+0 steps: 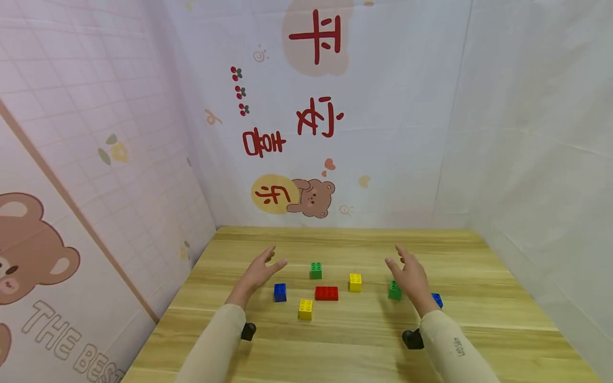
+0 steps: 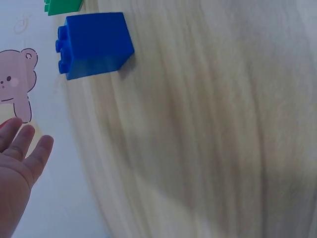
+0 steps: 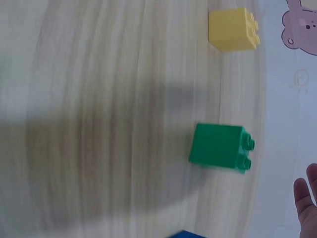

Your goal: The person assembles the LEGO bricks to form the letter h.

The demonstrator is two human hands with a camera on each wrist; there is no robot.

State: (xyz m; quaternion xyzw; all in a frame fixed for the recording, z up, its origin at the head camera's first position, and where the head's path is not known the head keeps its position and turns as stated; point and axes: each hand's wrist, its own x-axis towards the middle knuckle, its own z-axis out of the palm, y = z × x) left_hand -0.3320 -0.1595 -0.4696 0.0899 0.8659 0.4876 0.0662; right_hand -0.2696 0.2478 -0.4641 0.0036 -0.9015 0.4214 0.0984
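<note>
My left hand (image 1: 258, 272) is held over the table with fingers spread and nothing in it. Closest to it is a blue toy brick (image 1: 280, 292), which shows large in the left wrist view. Over on the right, my right hand (image 1: 412, 276) also holds nothing, its fingers loosely extended. A green brick (image 1: 395, 291) lies just left of that hand and is partly covered by it in the head view. Behind the right wrist, another blue brick (image 1: 437, 300) peeks out. Between the hands are a red brick (image 1: 327, 293), yellow bricks (image 1: 355, 282) and a second green brick (image 1: 316, 270).
The bricks stand studs up on a wood-grain table (image 1: 354, 351). White printed cloth (image 1: 397, 106) hangs behind the table's far edge and along both sides. A black wrist mount (image 1: 413, 339) sits under the right sleeve, with a similar one (image 1: 248, 331) on the left.
</note>
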